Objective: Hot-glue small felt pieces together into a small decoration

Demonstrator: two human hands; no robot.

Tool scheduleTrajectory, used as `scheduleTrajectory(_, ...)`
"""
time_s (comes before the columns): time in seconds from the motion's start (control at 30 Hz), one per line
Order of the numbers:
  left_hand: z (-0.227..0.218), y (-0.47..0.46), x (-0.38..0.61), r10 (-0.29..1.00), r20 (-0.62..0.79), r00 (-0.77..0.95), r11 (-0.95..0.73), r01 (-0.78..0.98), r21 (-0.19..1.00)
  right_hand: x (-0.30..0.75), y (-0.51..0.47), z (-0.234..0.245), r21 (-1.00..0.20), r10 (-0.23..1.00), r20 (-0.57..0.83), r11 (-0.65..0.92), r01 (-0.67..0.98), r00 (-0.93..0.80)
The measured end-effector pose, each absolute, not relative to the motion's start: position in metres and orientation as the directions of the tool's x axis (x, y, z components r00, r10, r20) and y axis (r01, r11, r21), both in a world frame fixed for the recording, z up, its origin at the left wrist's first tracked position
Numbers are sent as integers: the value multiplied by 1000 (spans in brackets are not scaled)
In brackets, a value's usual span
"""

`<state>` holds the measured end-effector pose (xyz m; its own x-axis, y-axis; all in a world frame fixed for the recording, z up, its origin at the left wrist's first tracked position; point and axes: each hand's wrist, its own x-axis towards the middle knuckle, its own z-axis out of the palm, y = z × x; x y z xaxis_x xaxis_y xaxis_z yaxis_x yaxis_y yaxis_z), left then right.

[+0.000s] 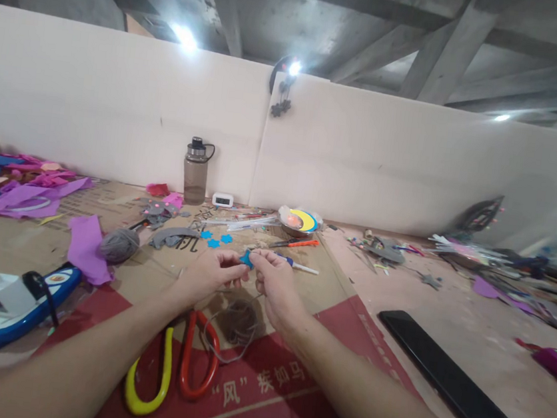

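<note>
A small blue flower-shaped piece, apparently felt, (247, 258) is pinched between the fingertips of both hands. My left hand (213, 272) grips its left side, and my right hand (273, 282) has hold of the right side. Just beyond them several matching blue flowers (213, 243) lie flat on the cardboard (322, 268). Below my hands sits a loose tangle of grey-brown yarn (240, 322), one strand looping over the red handle of a large pair of scissors (191, 360). The other handle is yellow; the blades are hidden under my left forearm.
To the left are a grey yarn ball (119, 245), a blue-and-white power strip (28, 308) and piled felt scraps (34, 188). A water bottle (195, 173) and small digital clock (222, 200) stand at the back. A bowl (297, 222) is behind orange-handled scissors (302, 242); a black phone (443, 372) lies right.
</note>
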<state>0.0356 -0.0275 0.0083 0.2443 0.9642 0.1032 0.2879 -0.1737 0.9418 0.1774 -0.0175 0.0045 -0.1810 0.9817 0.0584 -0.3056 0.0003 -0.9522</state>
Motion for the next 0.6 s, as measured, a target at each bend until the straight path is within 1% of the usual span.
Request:
scheduleTrajectory(0.1, 8, -27, 36, 965, 122, 234, -191, 300, 935, 177, -19, 6, -952, 979, 49, -14, -307, -195)
scheduleTrajectory(0.27, 8, -30, 39, 969, 124, 212, -176, 244, 954, 177, -19, 6, -940, 984, 30, -31, -340, -173)
scheduleTrajectory(0.37, 8, -31, 40, 967, 128, 221, -181, 240, 954, 178, -17, 6, -929, 988, 25, -33, -370, -150)
scheduleTrajectory(0.5, 3, -28, 37, 956, 184, 227, -237, 230, 944, 181, -15, 8, -930, 993, 53, 11, -367, -105)
scheduleTrajectory(0.6, -1, -24, 35, 956, 238, 171, -280, 298, 912, 183, -13, 8, -938, 992, 87, 50, -344, -92)
